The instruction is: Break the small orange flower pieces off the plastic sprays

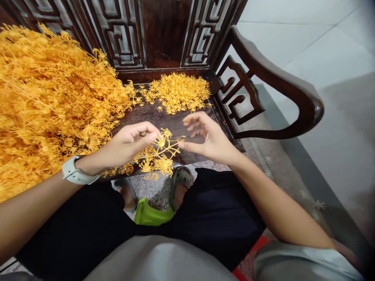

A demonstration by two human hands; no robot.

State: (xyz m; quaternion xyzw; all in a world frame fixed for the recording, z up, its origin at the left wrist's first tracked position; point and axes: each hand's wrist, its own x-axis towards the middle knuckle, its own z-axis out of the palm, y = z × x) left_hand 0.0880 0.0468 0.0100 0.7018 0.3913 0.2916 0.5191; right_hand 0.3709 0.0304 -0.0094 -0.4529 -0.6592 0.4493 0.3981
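My left hand (133, 140) is closed, thumb and forefinger pinching a yellow plastic flower sprig (164, 165) with branching stems and spidery flower heads. The sprig extends out over the front of the dark wooden bench. Facing it from the other side is my right hand (209, 136), its fingers curved and spread apart. The right thumb is beside the tip of one stem; whether they touch I cannot tell. A small heap of loose yellow flower heads (181, 93) lies on the bench seat (137, 119), beyond both hands.
A tall pile of yellow flower sprigs (55, 93) covers the seat's left side. A carved backrest (165, 35) closes the rear, and a curved armrest (281, 74) rises at right. Below, a bright green plastic object (152, 214) sits between my legs.
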